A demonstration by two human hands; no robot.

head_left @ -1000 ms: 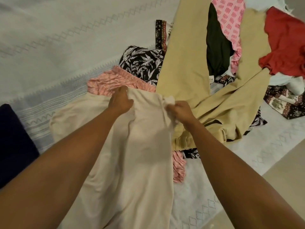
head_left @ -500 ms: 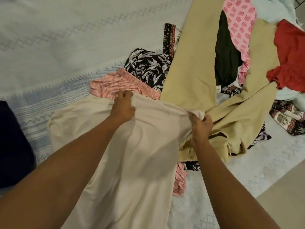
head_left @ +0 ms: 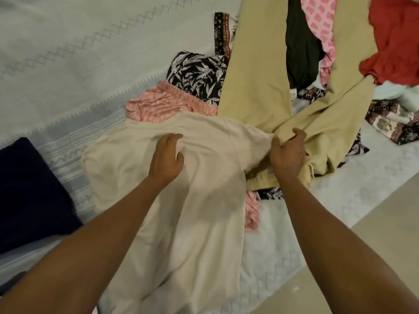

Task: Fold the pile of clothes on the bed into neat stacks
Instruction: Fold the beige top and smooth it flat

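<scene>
I'm at the laying-out stage: the cream shirt (head_left: 204, 200) is spread face-down or face-up, I can't tell which, on the bed (head_left: 68, 53) at the near edge of the unsorted pile. My left hand (head_left: 166, 155) sits on its upper middle with the fingers curled into the cloth. My right hand (head_left: 288, 152) grips the sleeve end, hard against the khaki trousers (head_left: 256, 71). I judge the next move is to pull that sleeve clear and flat, then fold it inward. It overlaps a pink striped garment (head_left: 163, 103), which may drag along. My forearms cover the shirt's lower part and the hem runs out of view. Whether my right hand has also caught the trousers is unclear.
</scene>
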